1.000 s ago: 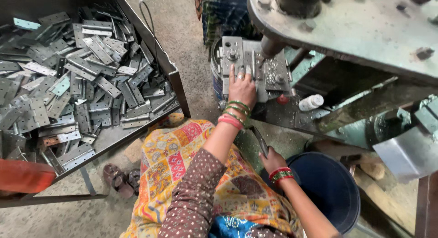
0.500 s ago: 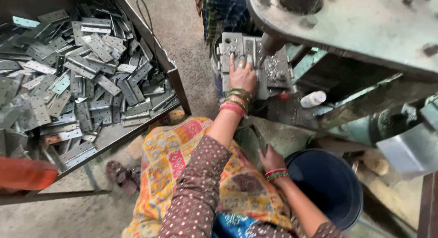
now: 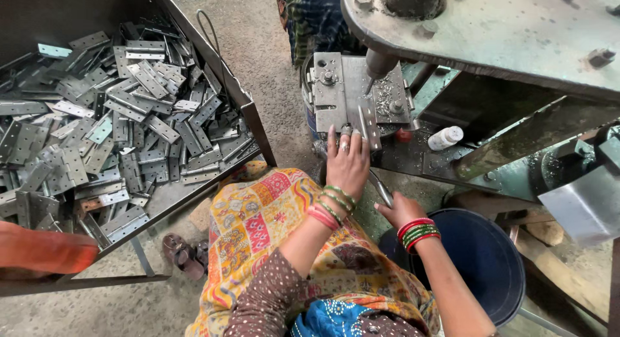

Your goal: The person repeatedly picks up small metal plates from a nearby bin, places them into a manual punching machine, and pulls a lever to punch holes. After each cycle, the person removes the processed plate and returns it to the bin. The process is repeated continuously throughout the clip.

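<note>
Currently your left hand (image 3: 347,161) rests open-fingered at the press plate (image 3: 358,95), steadying a hinge (image 3: 368,127) under the punch (image 3: 376,66). Your right hand (image 3: 399,210) grips a lever (image 3: 380,188); spare hinges (image 3: 110,124) fill the tray (image 3: 255,127).

My left hand (image 3: 347,164) has slid back off the metal plate (image 3: 359,95), fingertips now at its near edge.

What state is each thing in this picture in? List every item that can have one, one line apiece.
Left hand: open, fingers spread at the press plate's front edge.
Right hand: closed around a thin metal rod.
Press plate: bolted, strewn with metal filings.
Metal tray: heaped with flat hinges.
Blue bucket: upright, open; contents not visible.
White bottle: lying on its side.
</note>
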